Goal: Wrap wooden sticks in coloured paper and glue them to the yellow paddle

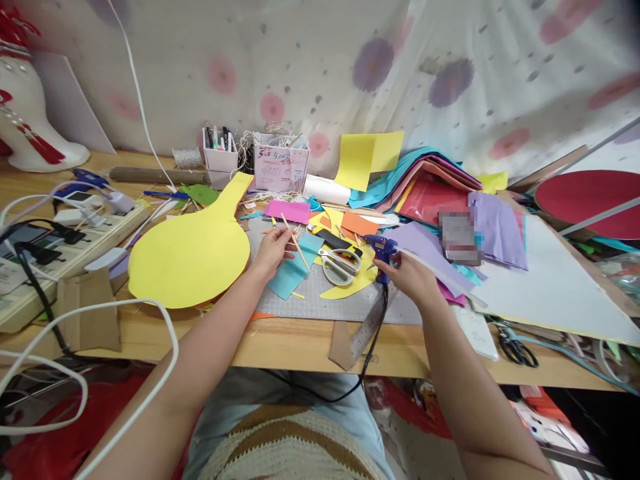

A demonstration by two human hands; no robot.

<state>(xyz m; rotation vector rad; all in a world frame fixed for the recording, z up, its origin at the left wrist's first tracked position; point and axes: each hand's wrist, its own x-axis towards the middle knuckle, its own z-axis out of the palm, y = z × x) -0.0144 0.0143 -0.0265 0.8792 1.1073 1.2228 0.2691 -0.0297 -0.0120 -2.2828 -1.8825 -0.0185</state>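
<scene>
My left hand (273,252) pinches a thin wooden stick (296,243) above a blue paper piece (290,275). In my right hand (407,273) is a blue glue gun (383,249), with a translucent glue stick trailing from its back and a black cord hanging down. Between both hands lie white-handled scissors (341,267) on yellow paper scraps (357,283). Left of my left hand rests a large yellow paddle-shaped cutout (190,257). A pink paper piece (287,211) and an orange one (354,224) lie just beyond the hands.
A grey cutting mat (400,310) lies beneath the scraps. Pen box (220,160) and pink-white box (281,167) stand at the back. At left is a power strip (75,257) with looping cables. Coloured sheets (425,183), a white board (545,293) and black scissors (517,347) are on the right.
</scene>
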